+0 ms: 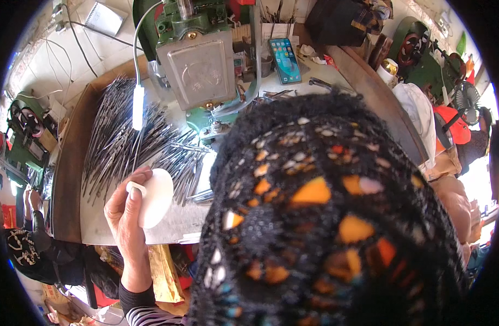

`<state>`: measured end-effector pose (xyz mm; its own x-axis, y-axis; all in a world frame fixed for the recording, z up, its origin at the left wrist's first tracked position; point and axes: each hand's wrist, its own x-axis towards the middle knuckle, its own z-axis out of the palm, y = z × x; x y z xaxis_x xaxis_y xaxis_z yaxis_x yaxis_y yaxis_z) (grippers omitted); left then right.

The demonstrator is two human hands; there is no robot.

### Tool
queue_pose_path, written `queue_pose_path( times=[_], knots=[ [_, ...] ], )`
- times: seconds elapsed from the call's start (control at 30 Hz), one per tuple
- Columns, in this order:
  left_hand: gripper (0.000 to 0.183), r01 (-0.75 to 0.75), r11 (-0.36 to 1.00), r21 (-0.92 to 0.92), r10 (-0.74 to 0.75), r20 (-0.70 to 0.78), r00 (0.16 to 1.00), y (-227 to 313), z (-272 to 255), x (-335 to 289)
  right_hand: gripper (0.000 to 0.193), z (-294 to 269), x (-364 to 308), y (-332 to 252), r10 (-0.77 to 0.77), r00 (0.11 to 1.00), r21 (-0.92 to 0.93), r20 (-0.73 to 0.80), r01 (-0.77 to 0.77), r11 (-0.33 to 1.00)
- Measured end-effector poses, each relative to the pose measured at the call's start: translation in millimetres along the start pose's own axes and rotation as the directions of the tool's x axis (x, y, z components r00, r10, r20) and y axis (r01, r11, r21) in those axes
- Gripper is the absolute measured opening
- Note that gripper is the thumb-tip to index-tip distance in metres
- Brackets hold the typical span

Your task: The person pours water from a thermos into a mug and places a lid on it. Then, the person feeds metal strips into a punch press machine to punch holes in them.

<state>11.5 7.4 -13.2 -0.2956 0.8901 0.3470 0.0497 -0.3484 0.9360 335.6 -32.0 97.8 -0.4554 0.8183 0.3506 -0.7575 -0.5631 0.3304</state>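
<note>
Right now, the white oval piece [158,202] hangs over the near part of the worktop [100,228], just right of the left hand [127,212], which pinches it between thumb and fingers. Its long axis runs near-upright in view, far end leaning slightly right. No right hand visible, can't tell its state; dark open-knit fabric [325,163] fills that side. Beyond, thin metal rods [116,130] fan out, mostly lengthwise, beside the green machine [197,70].
</note>
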Motion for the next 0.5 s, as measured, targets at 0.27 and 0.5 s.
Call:
queue_pose_path(
  times=[0.27,0.5],
  knots=[
    [0.028,-0.010,0.998,0.063,0.009,0.011,1.000,-0.1,-3.6,0.3,0.034,4.6,3.8,3.7,-0.060,0.993,0.119,-0.103,0.073,0.990],
    [0.028,-0.004,0.996,0.091,0.002,0.021,1.000,-1.2,-1.0,6.9,0.024,0.3,9.4,-7.5,0.123,0.992,-0.108,0.008,-0.121,0.987]
  ],
)
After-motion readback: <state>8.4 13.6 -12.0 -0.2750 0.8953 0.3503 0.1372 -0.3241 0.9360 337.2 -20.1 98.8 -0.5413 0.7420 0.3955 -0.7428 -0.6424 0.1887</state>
